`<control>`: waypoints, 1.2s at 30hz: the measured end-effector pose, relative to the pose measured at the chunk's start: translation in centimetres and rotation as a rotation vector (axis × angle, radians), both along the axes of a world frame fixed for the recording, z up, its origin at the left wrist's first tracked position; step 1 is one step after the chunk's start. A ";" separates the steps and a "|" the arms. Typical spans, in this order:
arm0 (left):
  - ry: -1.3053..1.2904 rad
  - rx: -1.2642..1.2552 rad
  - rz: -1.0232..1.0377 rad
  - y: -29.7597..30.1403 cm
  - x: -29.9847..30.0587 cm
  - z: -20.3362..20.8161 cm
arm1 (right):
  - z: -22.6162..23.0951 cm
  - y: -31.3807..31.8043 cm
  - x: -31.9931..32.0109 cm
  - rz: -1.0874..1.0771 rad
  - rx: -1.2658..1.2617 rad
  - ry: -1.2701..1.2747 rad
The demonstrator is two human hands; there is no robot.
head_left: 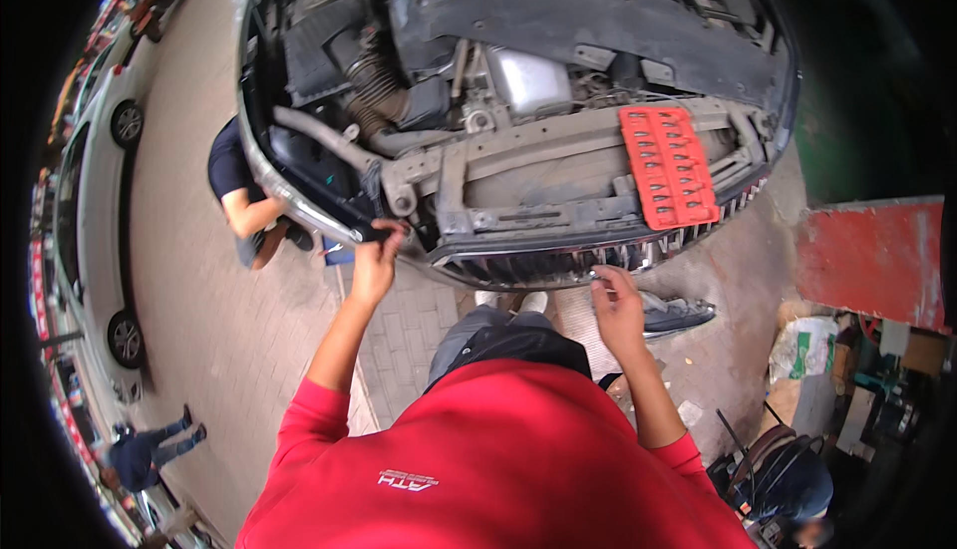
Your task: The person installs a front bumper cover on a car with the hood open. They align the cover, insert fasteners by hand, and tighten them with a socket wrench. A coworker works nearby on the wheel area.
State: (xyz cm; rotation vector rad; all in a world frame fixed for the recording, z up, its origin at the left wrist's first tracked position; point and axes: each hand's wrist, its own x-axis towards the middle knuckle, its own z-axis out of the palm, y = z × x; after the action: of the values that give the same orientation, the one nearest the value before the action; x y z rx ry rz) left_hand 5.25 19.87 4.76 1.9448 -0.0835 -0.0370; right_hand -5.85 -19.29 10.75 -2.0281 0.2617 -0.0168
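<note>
A car stands before me with its engine bay (429,80) uncovered. At the bay's front left corner, by the gap beside the grille, my left hand (373,268) reaches up to the body edge. Its fingers are apart, and it seems to touch that edge. My right hand (620,315) is closed in a pinch just in front of the chrome-slatted grille (598,258). A small dark piece shows at its fingertips, too small to name. Above that hand, a red tray (680,175) with rows of small metal bits lies across the front crossmember (538,218).
A headlight-like part (678,318) lies on the ground right of my feet. Another person (239,195) crouches by the left fender. White cars (95,220) line the far left. A red panel (872,260) and clutter stand at right, with a second person (793,484) below.
</note>
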 end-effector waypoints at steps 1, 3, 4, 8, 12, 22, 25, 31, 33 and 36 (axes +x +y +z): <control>-0.030 0.147 -0.101 -1.9 -0.5 0.9 | 0.8 0.6 0.6 -0.009 -0.022 -0.019; -0.162 0.231 -0.389 -6.8 -1.1 2.5 | 2.6 1.9 1.1 0.032 0.074 -0.053; -0.149 0.224 -0.508 -9.3 -1.6 3.3 | 3.5 2.1 1.2 0.113 0.083 -0.035; -0.173 0.203 -0.754 -17.8 -1.3 5.8 | 5.5 0.8 1.3 0.201 0.151 -0.013; -0.350 0.272 -0.836 -22.5 -0.4 7.2 | 5.3 -2.7 -0.3 0.033 0.338 0.075; 0.001 -0.006 -0.720 -34.3 2.2 3.0 | 4.5 -18.2 2.0 -0.536 0.286 -0.227; 0.509 -0.269 -0.337 -35.9 4.8 0.6 | 5.5 -27.6 6.0 -0.685 0.018 -0.412; 0.706 -0.291 -0.112 -38.8 8.7 -2.2 | 3.6 -37.6 12.9 -0.738 -0.012 -0.498; 0.730 -0.297 -0.128 -39.5 9.4 -2.3 | 2.4 -39.1 14.3 -0.751 -0.030 -0.490; 0.748 -0.201 -0.136 -39.8 9.6 -2.2 | 1.4 -41.2 15.7 -0.739 -0.186 -0.393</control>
State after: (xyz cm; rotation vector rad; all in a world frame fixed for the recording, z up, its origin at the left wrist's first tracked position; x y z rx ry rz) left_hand 14.84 -19.89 2.59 1.6138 0.2682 -0.8058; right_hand 9.84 -60.49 12.19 -1.9491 0.7599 -0.9140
